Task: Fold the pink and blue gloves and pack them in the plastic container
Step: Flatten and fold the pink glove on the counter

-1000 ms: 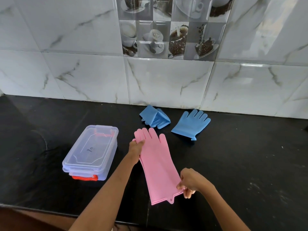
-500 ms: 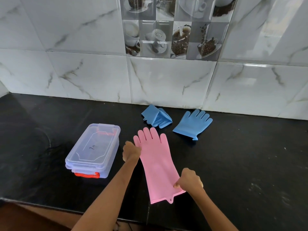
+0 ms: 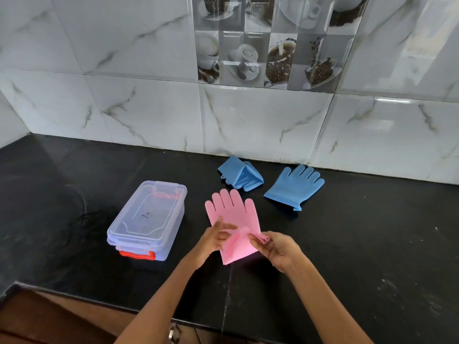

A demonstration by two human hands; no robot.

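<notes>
Pink silicone lies at the middle of the black desk [image 3: 372,244]: the pink glove [image 3: 233,217] rests flat with its fingers pointing away toward the tiled wall [image 3: 260,120], while its cuff end has been lifted and doubled over toward the palm. Both forearms reach in from the near edge of the desk and converge on that fold. The left hand [image 3: 216,238] comes in from the lower left, palm turned inward, thumb raised over the glove and fingers pressed against the left side of the folded part. The right hand [image 3: 275,247] comes in from the lower right with the wrist bent slightly, thumb and fingertips pinched shut on the lifted pink cuff edge, which bunches into a small roll between them. The two hands sit close together, nearly touching across the fold.

To the left, just beside the left forearm, stands the clear plastic container [image 3: 146,219], its lid on and a red latch [image 3: 137,255] showing at the near end. Farther back, near the wall, a folded blue glove [image 3: 239,176] sits as a compact wedge. To its right, apart from it, a second blue glove [image 3: 295,186] lies on the desk with its fingers spread toward the wall. Neither blue glove touches the pink one.
</notes>
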